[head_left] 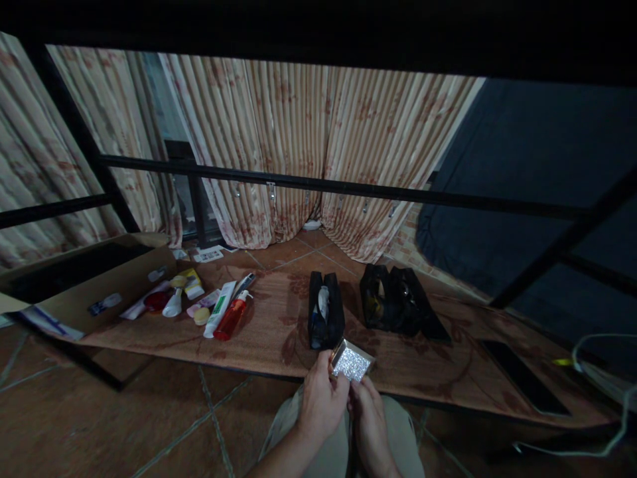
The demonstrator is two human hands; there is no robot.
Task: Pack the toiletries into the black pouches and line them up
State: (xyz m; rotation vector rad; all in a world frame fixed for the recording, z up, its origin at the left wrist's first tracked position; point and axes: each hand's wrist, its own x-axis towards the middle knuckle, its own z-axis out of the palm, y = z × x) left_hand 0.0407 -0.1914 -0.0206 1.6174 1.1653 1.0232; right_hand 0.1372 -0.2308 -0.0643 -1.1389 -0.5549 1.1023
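Note:
A small flat case (354, 360) with a glittery silver face and a gold-coloured edge is between my two hands, above my lap. My left hand (322, 398) grips its left side, thumb on the glitter face. The fingers of my right hand (371, 415) are closed at its lower edge, partly hidden. Just beyond the hands stands an open black pouch (313, 325) with a whitish item (323, 303) inside. Farther right, an open black bag (381, 312) lies with two sections spread and small things in it.
On the cloth-covered surface (279, 312) at left lie a red pump bottle (231, 320), a white tube (219, 309) and several small items beside a cardboard box (134, 285). A dark flat slab (525, 378) and white cable (602, 451) are right. A black metal bar (318, 184) crosses ahead.

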